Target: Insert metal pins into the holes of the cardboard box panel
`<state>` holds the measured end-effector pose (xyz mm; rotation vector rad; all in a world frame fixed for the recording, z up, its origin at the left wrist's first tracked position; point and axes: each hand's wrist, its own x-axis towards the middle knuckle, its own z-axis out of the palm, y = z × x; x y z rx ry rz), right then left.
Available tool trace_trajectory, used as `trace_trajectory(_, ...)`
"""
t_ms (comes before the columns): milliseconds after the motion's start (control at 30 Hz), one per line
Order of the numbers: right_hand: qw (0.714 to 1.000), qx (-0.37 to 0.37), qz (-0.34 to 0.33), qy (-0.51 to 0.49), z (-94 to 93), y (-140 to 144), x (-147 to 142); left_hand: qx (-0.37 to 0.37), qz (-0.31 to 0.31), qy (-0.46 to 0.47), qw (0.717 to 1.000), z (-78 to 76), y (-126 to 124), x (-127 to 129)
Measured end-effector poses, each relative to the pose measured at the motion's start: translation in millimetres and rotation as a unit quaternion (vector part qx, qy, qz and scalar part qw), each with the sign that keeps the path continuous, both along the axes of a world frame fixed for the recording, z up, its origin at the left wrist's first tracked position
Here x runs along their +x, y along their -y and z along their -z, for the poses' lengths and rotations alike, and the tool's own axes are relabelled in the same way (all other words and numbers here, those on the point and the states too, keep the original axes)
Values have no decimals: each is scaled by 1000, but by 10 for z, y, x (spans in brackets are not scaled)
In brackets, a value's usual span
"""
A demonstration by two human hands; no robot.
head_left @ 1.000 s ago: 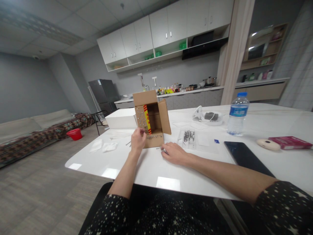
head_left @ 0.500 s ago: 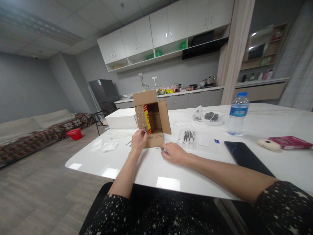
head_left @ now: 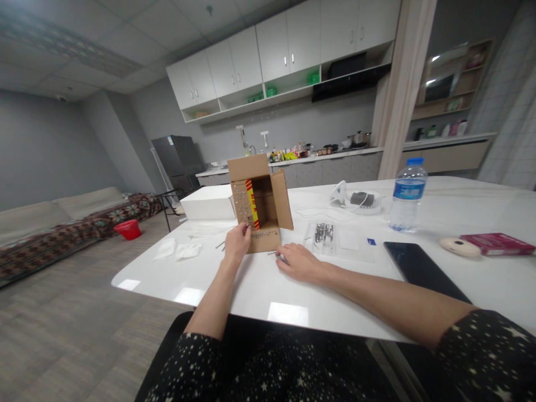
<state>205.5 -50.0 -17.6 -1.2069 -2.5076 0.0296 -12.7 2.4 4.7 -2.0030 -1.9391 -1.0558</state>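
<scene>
The left hand is resting against the front left corner of the cardboard box, fingers curled lightly and pressing on the low front flap, not wrapped round anything. The box is standing open on its side on the worktop, its mouth facing the person, top flap up and right flap swung out. It is looking light and hollow, thin corrugated card, stiff along the folds but likely to buckle if squeezed mid-panel; the corner edges or the folded front lip are judged the soundest places to take hold. From this grip the box is rising directly ahead and a little to the right, touching the fingertips.

Moving right, the right hand is lying palm down on the worktop, fingers loosely spread, and whether it is pinching the small metal piece at its fingertips cannot be told. The box is sitting just beyond and to the left of it, near but apart. Further right of this grip, a clear tray of metal screws is lying close by, with a water bottle well beyond.
</scene>
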Motion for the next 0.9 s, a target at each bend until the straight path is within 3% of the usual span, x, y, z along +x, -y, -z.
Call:
trace_trajectory(533,1000,5,2,7,-2,5,-7,-30,53,0,998,7,34,45)
trace_trajectory(900,1000,-4,5,13,-24,12,-6,-34,45,-20,998,-18,58,77)
